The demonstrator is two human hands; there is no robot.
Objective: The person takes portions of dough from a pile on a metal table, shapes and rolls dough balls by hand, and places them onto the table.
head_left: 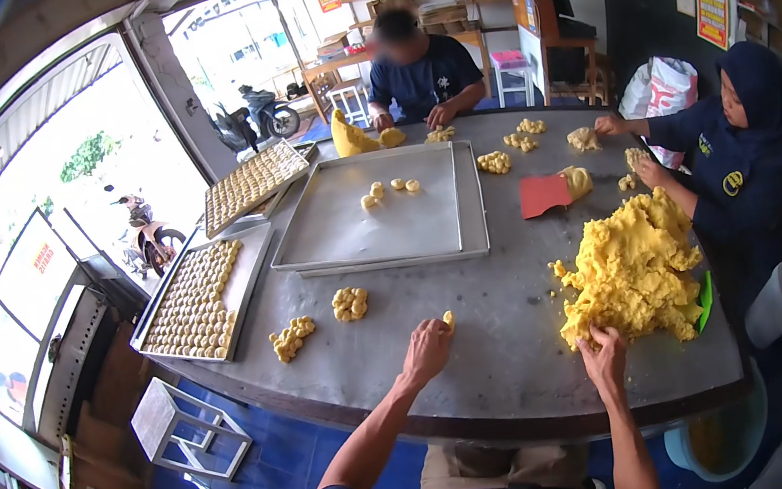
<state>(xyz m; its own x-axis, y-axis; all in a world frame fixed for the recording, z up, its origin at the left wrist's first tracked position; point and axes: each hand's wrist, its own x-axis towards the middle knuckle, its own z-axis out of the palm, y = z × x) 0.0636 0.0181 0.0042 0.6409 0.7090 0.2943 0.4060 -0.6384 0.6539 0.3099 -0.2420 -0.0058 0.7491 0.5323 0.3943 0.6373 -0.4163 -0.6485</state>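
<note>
My left hand (427,350) is closed above the metal table, with a small piece of pale yellow dough (449,318) at its fingertips. My right hand (604,356) is at the near lower edge of a big crumbly mound of yellow filling (629,265), its fingers curled into the edge. What lies under those fingers is partly hidden. Ahead and left of my left hand sit two clusters of small dough balls, one cluster (350,303) nearer and another cluster (293,339) further left.
Large trays (381,246) stand mid-table, the top one holding several dough pieces. Trays of shaped pastries (193,304) lie at left. A red scraper-like sheet (543,194) and a green scraper (705,303) flank the mound. One co-worker (426,72) sits opposite, another (738,132) at right.
</note>
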